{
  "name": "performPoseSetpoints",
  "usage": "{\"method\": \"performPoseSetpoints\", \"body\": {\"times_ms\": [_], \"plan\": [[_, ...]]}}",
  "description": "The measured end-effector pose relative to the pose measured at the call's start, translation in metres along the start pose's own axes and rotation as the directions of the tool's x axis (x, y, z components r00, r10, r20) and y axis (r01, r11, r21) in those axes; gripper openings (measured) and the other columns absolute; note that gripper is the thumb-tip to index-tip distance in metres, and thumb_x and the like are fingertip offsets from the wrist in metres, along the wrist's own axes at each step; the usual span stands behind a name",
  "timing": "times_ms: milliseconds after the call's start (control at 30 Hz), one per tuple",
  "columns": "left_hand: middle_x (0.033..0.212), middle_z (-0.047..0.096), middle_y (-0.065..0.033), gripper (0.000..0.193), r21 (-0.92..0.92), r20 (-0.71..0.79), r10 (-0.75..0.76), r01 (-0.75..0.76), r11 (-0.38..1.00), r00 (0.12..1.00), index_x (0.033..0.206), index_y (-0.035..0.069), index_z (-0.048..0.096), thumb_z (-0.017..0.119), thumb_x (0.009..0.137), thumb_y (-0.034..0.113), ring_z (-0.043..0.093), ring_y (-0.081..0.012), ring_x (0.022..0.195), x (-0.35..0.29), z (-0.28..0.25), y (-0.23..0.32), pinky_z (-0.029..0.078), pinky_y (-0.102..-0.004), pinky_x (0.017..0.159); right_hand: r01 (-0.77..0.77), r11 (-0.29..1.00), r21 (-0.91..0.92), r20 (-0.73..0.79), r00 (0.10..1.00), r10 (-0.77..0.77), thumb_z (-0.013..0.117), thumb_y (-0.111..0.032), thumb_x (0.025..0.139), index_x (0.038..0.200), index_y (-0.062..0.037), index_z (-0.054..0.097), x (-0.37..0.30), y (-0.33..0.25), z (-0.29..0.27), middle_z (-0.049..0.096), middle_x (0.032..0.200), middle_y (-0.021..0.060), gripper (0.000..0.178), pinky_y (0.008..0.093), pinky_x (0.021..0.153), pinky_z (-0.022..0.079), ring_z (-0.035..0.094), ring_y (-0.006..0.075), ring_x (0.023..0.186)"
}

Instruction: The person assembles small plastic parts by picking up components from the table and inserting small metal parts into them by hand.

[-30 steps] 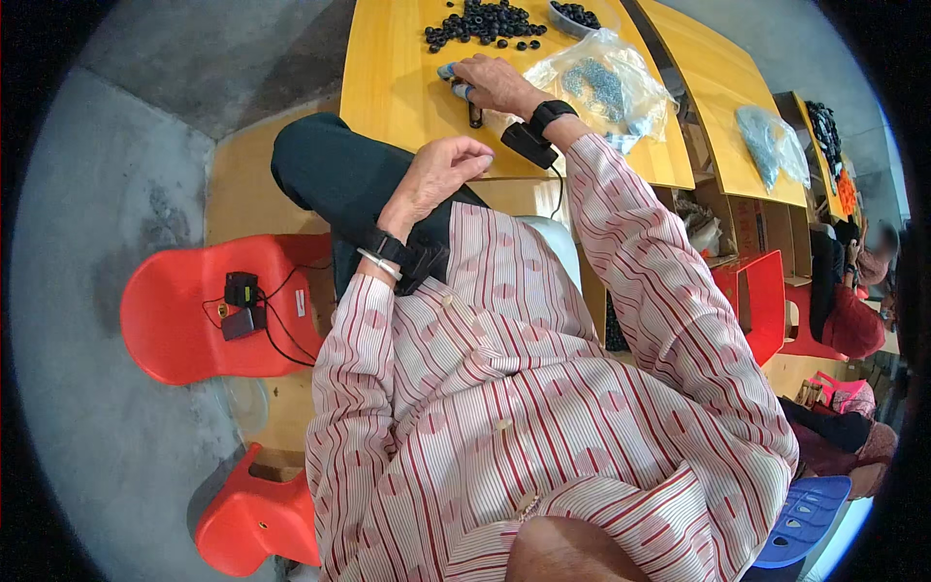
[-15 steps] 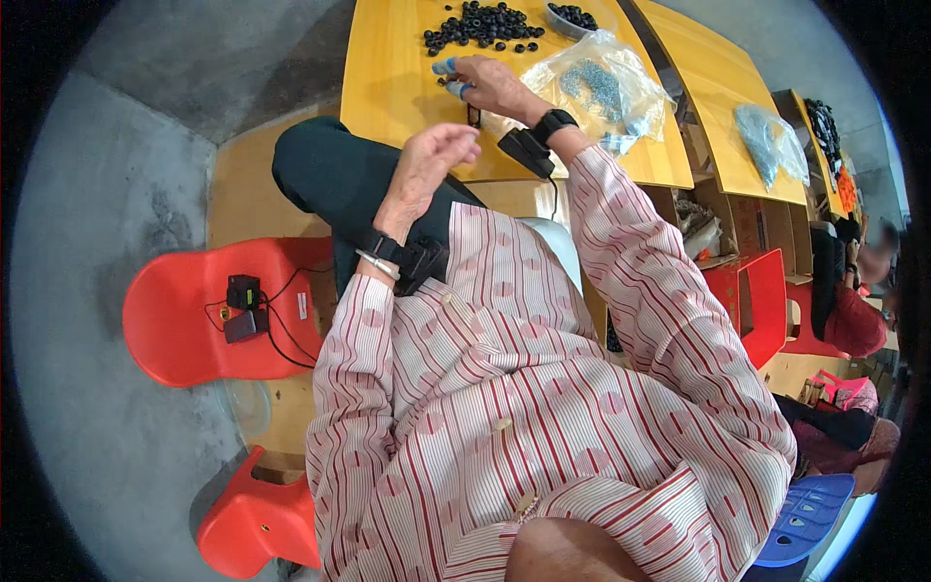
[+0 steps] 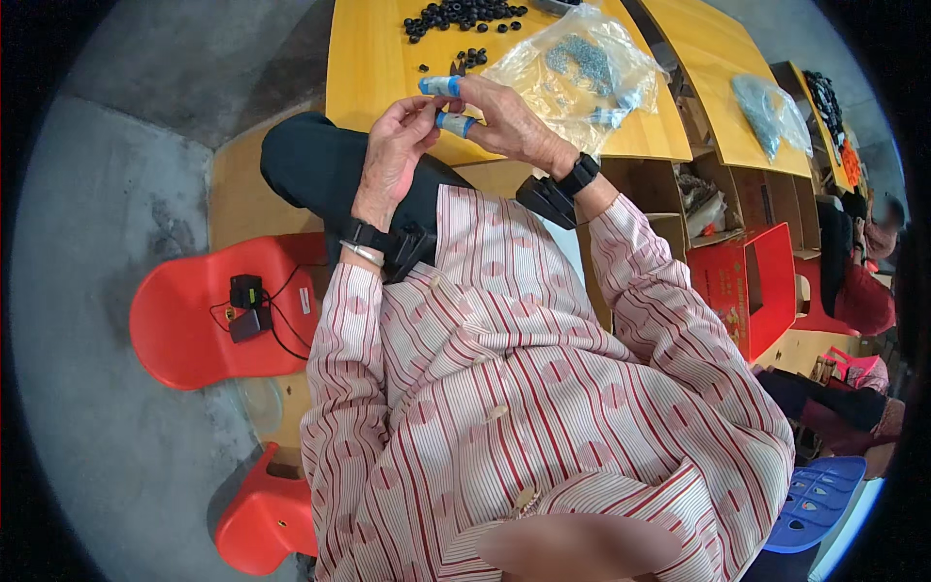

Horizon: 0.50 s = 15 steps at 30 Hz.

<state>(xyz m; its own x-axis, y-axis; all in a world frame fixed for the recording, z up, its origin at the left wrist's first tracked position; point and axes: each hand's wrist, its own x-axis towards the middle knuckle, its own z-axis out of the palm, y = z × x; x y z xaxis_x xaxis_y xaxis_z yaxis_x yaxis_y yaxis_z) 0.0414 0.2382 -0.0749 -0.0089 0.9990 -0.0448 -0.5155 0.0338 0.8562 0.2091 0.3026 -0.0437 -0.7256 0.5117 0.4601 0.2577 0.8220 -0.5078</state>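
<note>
My left hand and my right hand meet at the near edge of the yellow table. The left thumb and fingers are pinched together, and what they hold, if anything, is hidden. Blue tape wraps the thumb and a finger of my right hand, which close in toward the left fingertips; a held thing is too small to make out. Just beyond the fingers lies a small group of black round parts. A larger pile of the same black parts is farther back.
A clear plastic bag with small metallic pieces lies right of my right hand. A bowl of black parts stands behind it. Red chairs are at my left, one carrying a black device with cables. A red box stands right.
My right hand has come back from the black parts toward my left hand, and their fingertips now meet. The left fingers have closed. A small group of parts now shows apart from the pile.
</note>
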Motion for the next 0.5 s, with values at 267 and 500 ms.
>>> {"method": "performPoseSetpoints", "body": {"times_ms": [267,500], "plan": [[0.096,0.053,-0.0055,0.023,-0.099,0.11,0.056,-0.045,0.994,0.992,0.102,-0.002,0.055,0.058,0.088,0.017,0.046,-0.0116,0.076,-0.007,-0.006,0.0,0.038,-0.0249,0.073,-0.123,0.973,0.197,-0.197,0.967,0.162,0.059,-0.014,0.085,0.109,-0.0048,0.059,-0.039,0.01,-0.009,0.061,0.092,0.0089,0.026,0.0284,0.071,0.047,0.058,0.0182,0.078],[0.086,0.057,-0.0035,0.032,-0.073,0.192,0.087,-0.074,0.995,0.978,0.102,-0.003,0.057,0.062,0.085,0.023,0.049,-0.0081,0.071,-0.002,-0.015,-0.003,0.042,-0.0206,0.069,-0.229,0.962,0.146,-0.16,0.955,0.252,0.059,-0.013,0.083,0.105,-0.0064,0.061,-0.064,-0.001,-0.009,0.063,0.089,0.0118,0.023,0.0318,0.067,0.048,0.06,0.0228,0.073]]}}
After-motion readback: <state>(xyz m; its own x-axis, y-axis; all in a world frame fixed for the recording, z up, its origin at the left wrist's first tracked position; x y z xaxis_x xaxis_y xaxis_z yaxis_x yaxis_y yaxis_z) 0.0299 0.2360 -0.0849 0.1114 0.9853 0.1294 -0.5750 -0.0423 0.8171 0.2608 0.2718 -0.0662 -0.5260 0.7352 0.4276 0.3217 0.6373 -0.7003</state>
